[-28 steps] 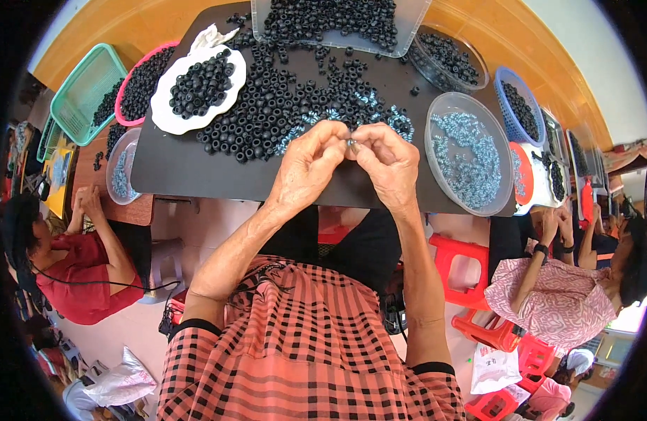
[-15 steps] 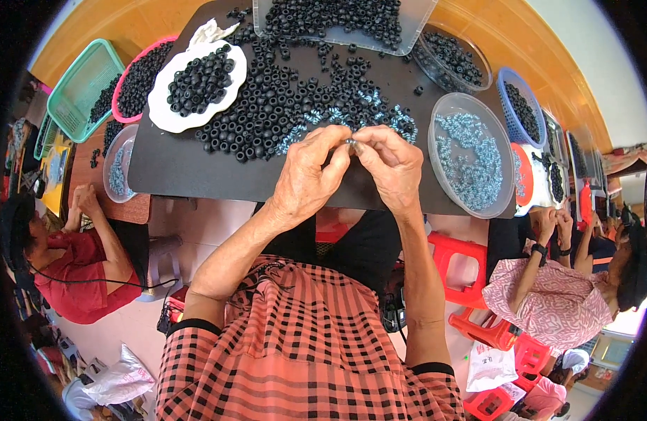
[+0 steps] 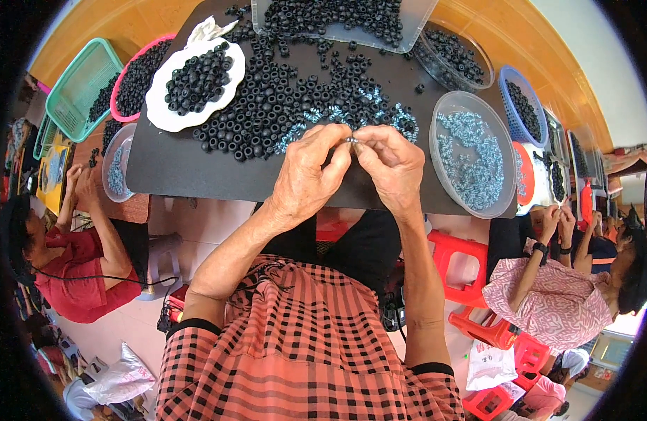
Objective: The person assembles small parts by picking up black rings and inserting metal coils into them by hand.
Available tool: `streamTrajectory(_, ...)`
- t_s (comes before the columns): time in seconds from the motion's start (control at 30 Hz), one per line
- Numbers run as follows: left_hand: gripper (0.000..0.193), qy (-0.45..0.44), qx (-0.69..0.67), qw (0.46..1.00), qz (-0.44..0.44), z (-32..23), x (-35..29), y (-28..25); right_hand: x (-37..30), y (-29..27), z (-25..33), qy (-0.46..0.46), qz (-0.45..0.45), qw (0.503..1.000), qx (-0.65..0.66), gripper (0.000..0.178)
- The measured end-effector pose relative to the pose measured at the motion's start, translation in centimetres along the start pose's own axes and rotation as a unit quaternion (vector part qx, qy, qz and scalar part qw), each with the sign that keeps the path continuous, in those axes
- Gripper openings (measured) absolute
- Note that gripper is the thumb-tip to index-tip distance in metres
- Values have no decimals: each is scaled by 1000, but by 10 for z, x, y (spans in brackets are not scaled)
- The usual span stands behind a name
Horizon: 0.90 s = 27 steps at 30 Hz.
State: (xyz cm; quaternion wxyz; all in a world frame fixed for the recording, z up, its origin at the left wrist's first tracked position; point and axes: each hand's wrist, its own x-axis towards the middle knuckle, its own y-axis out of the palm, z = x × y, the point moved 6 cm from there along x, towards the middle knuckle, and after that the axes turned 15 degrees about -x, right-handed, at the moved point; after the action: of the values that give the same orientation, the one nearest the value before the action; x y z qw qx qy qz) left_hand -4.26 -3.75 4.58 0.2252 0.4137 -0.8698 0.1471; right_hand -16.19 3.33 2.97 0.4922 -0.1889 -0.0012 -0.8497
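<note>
small piece up above the bench, pinched by the left hand and the right hand, fingertips nearly meeting! it looked like a dot earlier; now it shows as a short crosswise bar.

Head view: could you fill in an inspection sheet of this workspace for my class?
Surface: dark tabletop, largely strewn with black beads.
Job's things: small shiny piece, too small to identify; light-blue beads in a round translucent tub.
Clutter: white scalloped plate heaped with black beads; crumpled white cloth beyond it.
Hands: left hand and right hand meet, both pinching the small shiny piece.
Cables: thin black cable near the red-shirted co-worker.
Surroundings: another co-worker in a patterned shirt, right; red plastic stool.
</note>
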Motion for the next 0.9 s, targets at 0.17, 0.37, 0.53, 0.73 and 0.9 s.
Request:
streamTrajectory(0.17,14,17,17,1000,5,-2,-2,-1,0,1,-2,0,2,1000,4,15)
streamTrajectory(0.37,9,19,20,999,15,-3,-3,1,0,0,-2,-6,-2,999,-33,13)
streamTrajectory(0.53,5,-6,10,1000,23,-1,-3,-1,0,2,2,-25,-3,999,-46,12)
streamTrajectory(0.73,5,-54,-46,997,15,2,-2,-2,0,3,2,5,12,1000,-3,10)
streamTrajectory(0.9,4,-49,-27,998,9,2,-4,-2,-1,2,3,2,14,1000,-16,11)
